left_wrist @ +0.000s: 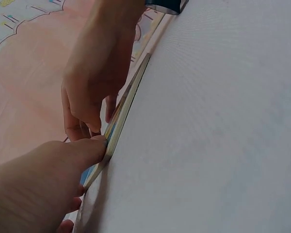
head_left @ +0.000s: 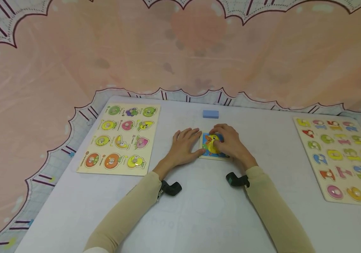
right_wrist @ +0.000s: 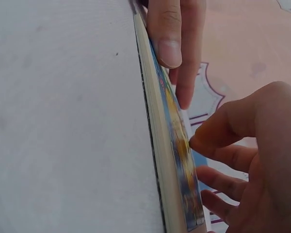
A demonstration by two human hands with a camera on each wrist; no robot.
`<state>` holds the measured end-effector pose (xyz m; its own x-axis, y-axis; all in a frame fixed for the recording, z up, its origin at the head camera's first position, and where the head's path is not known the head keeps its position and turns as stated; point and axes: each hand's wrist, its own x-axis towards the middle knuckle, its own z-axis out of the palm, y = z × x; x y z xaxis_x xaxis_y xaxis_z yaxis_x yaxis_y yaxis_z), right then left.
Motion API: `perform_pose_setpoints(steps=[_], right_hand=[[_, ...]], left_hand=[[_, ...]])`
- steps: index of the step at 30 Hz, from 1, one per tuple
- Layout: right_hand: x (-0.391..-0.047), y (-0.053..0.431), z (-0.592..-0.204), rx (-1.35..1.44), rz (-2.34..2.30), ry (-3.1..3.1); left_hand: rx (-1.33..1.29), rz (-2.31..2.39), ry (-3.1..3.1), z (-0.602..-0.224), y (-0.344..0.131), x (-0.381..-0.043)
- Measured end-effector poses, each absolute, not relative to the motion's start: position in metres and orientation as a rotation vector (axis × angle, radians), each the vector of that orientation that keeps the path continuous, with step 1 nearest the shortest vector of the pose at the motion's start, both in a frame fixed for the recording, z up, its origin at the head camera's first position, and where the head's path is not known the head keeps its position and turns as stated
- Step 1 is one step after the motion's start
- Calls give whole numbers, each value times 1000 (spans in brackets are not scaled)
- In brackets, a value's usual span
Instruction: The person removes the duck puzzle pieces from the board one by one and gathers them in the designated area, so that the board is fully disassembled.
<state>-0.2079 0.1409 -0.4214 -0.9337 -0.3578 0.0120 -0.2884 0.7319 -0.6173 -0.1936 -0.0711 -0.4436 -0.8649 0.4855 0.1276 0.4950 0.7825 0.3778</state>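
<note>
A small square duck puzzle (head_left: 211, 144), with a yellow duck on blue in a pale wooden frame, lies on the white table. My left hand (head_left: 184, 147) rests at its left side, fingers extended and spread, the thumb on the front left corner. Over the right part of the puzzle is my right hand (head_left: 230, 143), its fingers bent downward and thumb apart from the index finger. The right wrist view shows the right thumb (right_wrist: 216, 133) and fingertips on the picture surface. That hand hides the puzzle's right side.
A blue block (head_left: 210, 114) lies behind the puzzle. On the left is a fruit peg board (head_left: 152, 140) with several round pieces. A number board (head_left: 321, 182) stands off to the right. Patterned cloth (head_left: 180, 52) hangs behind the table.
</note>
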Motion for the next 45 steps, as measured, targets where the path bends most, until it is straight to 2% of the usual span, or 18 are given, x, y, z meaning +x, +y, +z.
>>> perform_pose_setpoints(steps=[27, 36, 45], right_hand=[[-215, 135, -414, -565, -980, 2864], [-222, 132, -417, -736, -853, 2796], [-232, 143, -404, -1000, -555, 2719]], left_hand=[[-781, -595, -2954, -436, -75, -198], [-754, -604, -2936, -442, -71, -193], [-683, -613, -2939, -440, -63, -187]])
